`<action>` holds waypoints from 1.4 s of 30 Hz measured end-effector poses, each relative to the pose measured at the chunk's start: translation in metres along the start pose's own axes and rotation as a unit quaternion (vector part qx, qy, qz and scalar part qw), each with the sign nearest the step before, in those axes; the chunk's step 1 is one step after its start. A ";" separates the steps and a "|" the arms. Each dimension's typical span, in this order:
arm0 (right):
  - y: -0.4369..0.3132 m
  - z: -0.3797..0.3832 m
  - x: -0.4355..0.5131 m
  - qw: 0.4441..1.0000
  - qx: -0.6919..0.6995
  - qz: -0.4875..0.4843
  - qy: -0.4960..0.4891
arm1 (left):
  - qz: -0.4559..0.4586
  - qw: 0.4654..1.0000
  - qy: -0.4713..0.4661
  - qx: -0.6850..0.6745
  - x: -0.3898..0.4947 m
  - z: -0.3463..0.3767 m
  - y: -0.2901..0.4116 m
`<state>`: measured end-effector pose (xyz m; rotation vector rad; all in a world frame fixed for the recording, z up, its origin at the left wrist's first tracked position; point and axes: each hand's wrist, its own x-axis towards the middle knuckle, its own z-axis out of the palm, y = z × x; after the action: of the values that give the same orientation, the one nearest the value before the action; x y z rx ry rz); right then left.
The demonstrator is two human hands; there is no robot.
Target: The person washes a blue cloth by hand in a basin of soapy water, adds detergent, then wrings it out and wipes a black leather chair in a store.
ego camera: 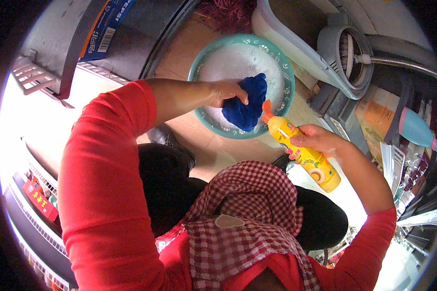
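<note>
A dark blue cloth [250, 105] is gripped in my left hand [230, 95], held over a green basin [290, 85] with a pale leaf pattern around its rim. White suds [236, 60] cover the water inside. My right hand [315, 140] is wrapped around a yellow squeeze bottle [304, 154], which looks like dish soap. Tilted towards the cloth, the bottle has its orange flip cap [267, 109] raised, close to the cloth's right edge. Whether any liquid is coming out cannot be made out.
The basin stands on a tiled floor [204, 149]. Beyond it to the right is a mop bucket [295, 43] with a grey wringer [364, 58] and a metal-handled mop. Shelves with goods [40, 198] line the left; a blue Pepsi carton [107, 31] sits upper left.
</note>
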<state>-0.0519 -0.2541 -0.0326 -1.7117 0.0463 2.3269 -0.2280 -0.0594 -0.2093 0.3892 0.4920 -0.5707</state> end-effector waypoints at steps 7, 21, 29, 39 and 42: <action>0.008 -0.007 0.002 1.000 -0.023 0.006 0.014 | 0.011 1.000 0.000 0.021 -0.002 0.008 0.002; 0.000 0.005 -0.004 0.991 -0.117 -0.031 0.060 | 0.004 1.000 0.001 0.012 0.002 0.002 0.000; -0.001 0.011 -0.009 0.982 -0.163 -0.055 0.081 | -0.001 1.000 -0.007 0.002 -0.005 0.010 0.003; 0.006 0.007 -0.009 0.981 -0.162 -0.061 0.087 | -0.016 1.000 -0.017 0.007 0.002 0.003 0.001; 0.010 0.003 -0.008 0.975 -0.195 -0.069 0.083 | -0.024 0.999 0.017 0.015 0.002 0.005 0.001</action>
<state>-0.0546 -0.2646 -0.0254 -2.0114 -0.5153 2.1894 -0.2249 -0.0618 -0.2065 0.4168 0.5269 -0.6182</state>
